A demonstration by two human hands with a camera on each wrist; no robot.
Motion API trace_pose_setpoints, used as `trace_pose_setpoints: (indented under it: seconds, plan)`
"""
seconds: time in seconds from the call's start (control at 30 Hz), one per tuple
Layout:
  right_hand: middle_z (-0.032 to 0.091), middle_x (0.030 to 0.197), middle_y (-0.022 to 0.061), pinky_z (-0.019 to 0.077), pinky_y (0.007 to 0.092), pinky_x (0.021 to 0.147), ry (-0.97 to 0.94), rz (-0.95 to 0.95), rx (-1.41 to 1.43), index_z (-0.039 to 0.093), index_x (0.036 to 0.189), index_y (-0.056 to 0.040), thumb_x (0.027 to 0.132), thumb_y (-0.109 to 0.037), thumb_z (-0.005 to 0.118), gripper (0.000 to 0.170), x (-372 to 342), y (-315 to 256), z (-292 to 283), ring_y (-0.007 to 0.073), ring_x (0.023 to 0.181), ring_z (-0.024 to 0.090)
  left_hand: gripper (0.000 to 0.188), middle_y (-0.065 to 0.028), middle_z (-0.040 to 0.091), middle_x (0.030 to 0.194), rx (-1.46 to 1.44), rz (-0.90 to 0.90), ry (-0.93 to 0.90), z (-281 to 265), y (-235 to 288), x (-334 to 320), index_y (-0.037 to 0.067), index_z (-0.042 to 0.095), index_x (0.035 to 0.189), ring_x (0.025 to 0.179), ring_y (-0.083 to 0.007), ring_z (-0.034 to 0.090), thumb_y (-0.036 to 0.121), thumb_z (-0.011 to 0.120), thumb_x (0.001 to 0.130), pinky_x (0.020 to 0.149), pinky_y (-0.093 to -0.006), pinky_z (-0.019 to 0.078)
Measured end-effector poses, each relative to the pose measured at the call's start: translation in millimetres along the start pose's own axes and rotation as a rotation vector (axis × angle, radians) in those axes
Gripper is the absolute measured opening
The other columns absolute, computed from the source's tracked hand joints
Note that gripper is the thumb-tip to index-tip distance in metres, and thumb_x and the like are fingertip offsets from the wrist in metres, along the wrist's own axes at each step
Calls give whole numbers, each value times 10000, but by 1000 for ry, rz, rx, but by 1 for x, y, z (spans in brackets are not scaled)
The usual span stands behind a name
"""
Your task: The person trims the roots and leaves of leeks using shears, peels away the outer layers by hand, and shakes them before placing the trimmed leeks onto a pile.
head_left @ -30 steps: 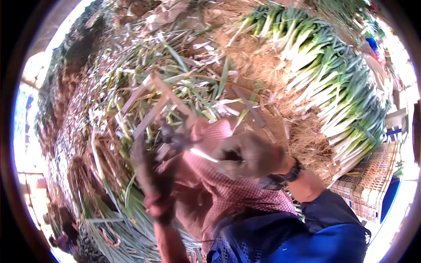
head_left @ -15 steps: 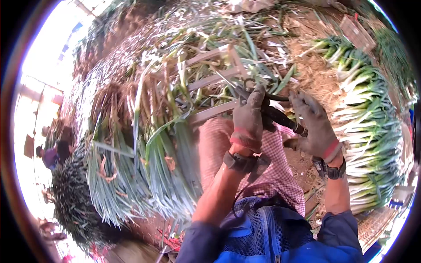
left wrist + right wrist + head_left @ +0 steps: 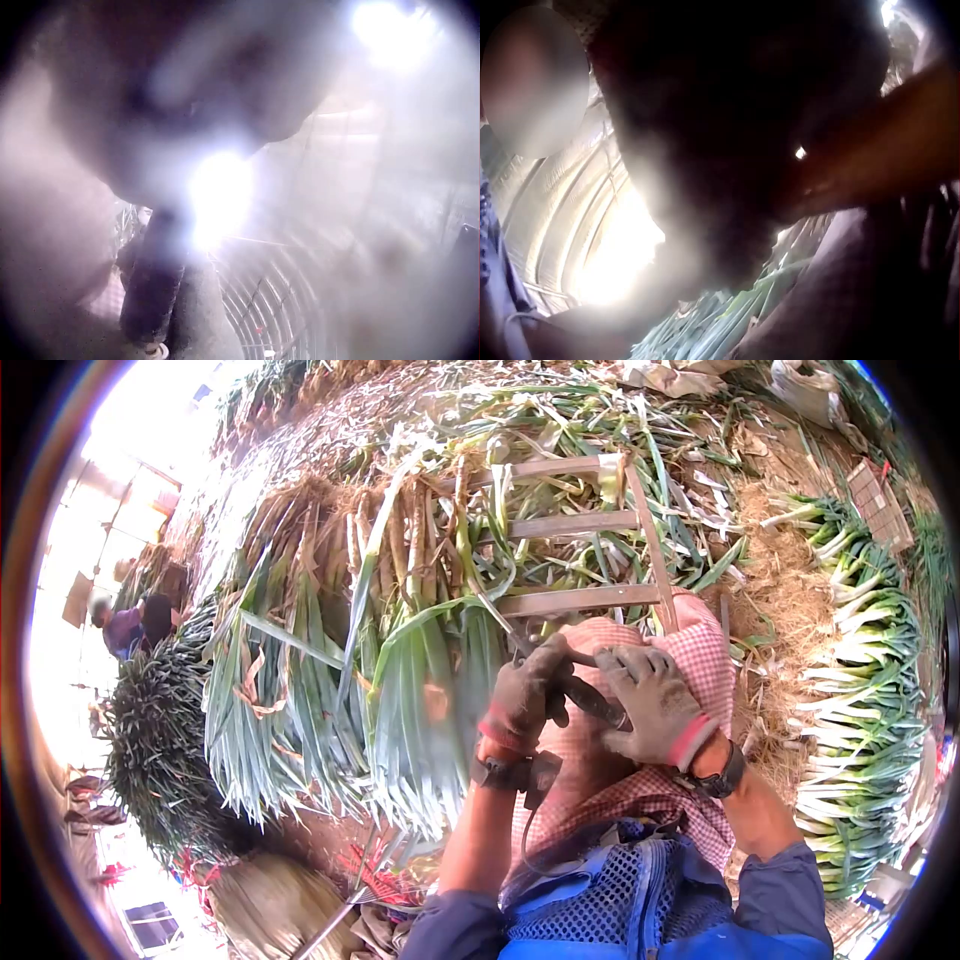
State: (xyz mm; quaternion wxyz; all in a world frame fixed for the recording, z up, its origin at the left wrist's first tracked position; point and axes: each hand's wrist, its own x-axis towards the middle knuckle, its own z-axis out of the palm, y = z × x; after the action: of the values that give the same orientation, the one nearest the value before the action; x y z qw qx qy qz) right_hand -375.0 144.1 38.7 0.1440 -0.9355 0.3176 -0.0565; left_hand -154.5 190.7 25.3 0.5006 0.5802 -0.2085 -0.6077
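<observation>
In the head view my gloved left hand (image 3: pixel 522 698) grips a black air blow gun (image 3: pixel 597 702) with a thin nozzle pointing up and left. Its thick handle slants down toward my gloved right hand (image 3: pixel 655 700). The right hand's fingers lie fairly straight close over the handle's end, the thumb beside it. Both hands are above my knees, which a pink checked cloth (image 3: pixel 705 650) covers. The handle's end (image 3: pixel 154 285) shows in the left wrist view. Glare and dark glove hide most of both wrist views.
A wooden frame (image 3: pixel 585 600) stands just beyond my knees. Uncleaned leeks (image 3: pixel 420 690) with brown roots lie in a heap on my left. On my right is a row of white-stemmed leeks (image 3: pixel 860 700) on the soil. Another person (image 3: pixel 125 630) is far left.
Both hands have drawn closer together and moved left across my lap with the blow gun. My head view has swung left. Earlier, a pale stem-like strip appears by my right hand.
</observation>
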Motion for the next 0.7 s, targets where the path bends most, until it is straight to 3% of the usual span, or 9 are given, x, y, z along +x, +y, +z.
trace_pose_setpoints:
  seconds: [0.07,0.23,0.3,0.37,0.43,0.47,0.6,0.7]
  plan:
    - [485,1505,254,298,559,1224,-152,70,41,424,1606,-48,797,-530,832,1026,20,-8,0,432,1416,440,441,-89,666,709,-28,9,2,-16,-15,10,14,708,998,482,-165,567,435,604,1081,435,-284,427]
    - [588,1362,274,421,567,1127,-138,60,152,378,1645,-91,833,-470,812,995,74,-11,21,451,1270,573,424,-75,690,767,-72,-8,-14,-40,-8,33,14,732,1096,525,-149,586,406,569,1107,459,-277,453]
    - [604,1343,274,475,566,1069,-271,102,105,365,1656,-107,854,-433,806,972,108,-12,18,454,1252,587,446,-77,736,878,-319,101,-133,-64,-23,55,25,714,1185,609,-128,654,452,623,1092,513,-272,526]
    - [645,1320,285,507,544,1045,-237,142,-3,379,1649,-90,873,-347,776,909,144,-18,8,443,1238,628,427,-67,754,939,-319,83,-1,-87,-14,65,39,723,1205,650,-124,681,442,660,1079,552,-278,558]
    - [681,1274,293,529,525,1029,-387,314,197,404,1633,-66,880,-273,734,848,182,-14,4,431,1180,682,288,-39,761,950,-333,199,112,-114,-18,83,45,739,1219,653,-119,682,287,676,1075,581,-281,579]
    - [703,1249,298,539,505,1030,-438,303,215,411,1620,-28,873,-224,700,825,190,-15,9,417,1141,714,263,-38,759,951,-286,242,155,-128,-19,92,44,743,1208,660,-116,680,256,680,1066,592,-284,584]
    - [734,1176,283,544,499,1023,-225,97,79,375,1634,5,880,-255,691,858,200,-13,69,440,1113,715,210,-20,745,944,-115,300,296,-166,-20,120,39,757,1168,703,-104,674,194,720,1032,641,-272,583]
    - [731,1200,284,546,504,1023,-327,197,126,371,1641,-6,894,-265,671,845,222,-16,77,451,1117,714,174,-12,741,938,-1,390,342,-171,-20,150,37,768,1139,746,-92,674,158,712,1026,674,-264,569]
